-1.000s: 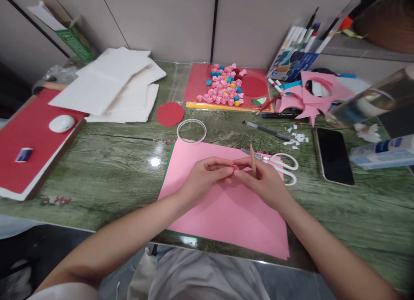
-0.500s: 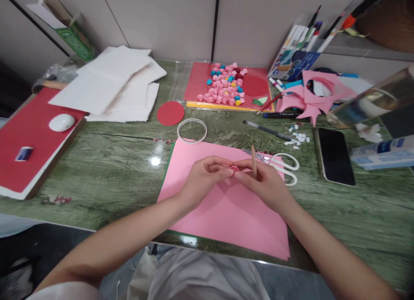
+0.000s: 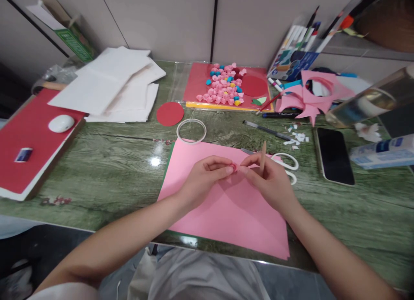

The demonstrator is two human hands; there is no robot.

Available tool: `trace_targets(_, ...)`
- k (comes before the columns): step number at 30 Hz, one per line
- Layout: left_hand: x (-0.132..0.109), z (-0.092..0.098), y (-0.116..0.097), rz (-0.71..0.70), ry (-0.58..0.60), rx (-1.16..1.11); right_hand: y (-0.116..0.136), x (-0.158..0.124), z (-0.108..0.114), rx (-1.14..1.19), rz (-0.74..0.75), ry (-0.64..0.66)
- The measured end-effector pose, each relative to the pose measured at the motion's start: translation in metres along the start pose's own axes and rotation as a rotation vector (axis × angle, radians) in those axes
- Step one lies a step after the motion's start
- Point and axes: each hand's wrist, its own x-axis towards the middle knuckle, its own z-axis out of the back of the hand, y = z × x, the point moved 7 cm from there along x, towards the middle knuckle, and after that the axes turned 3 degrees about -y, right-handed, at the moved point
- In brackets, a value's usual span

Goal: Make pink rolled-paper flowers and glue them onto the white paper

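My left hand (image 3: 203,179) and my right hand (image 3: 270,181) meet over a pink paper sheet (image 3: 226,214) lying on the green table. Between the fingertips of both hands sits a small rolled pink paper piece (image 3: 235,167); the left thumb and forefinger pinch it, and the right fingertips touch its other side. A thin wooden stick (image 3: 263,155) stands up between the fingers of my right hand. White-handled scissors (image 3: 289,166) lie just behind the right hand.
At the back a red board (image 3: 200,82) carries several small rolled paper flowers (image 3: 224,86). Around it lie a red paper disc (image 3: 170,114), a tape ring (image 3: 191,131), pens (image 3: 267,130), pink cut-outs (image 3: 310,97), a phone (image 3: 334,155), white sheets (image 3: 110,86) and a mouse (image 3: 61,123).
My right hand has shifted slightly to the right, and the stick in it has tilted and moved right. The left hand keeps its pinch in place.
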Motion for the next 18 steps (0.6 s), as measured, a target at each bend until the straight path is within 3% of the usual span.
trace_targets(7,-0.001,-0.001,-0.003,-0.052,0.019,0.091,-0.004,-0.005,-0.007,0.057,-0.022,0.07)
trace_targets(18,-0.006,-0.004,-0.015,-0.155,-0.011,0.19,0.008,-0.01,-0.001,-0.051,0.138,0.026)
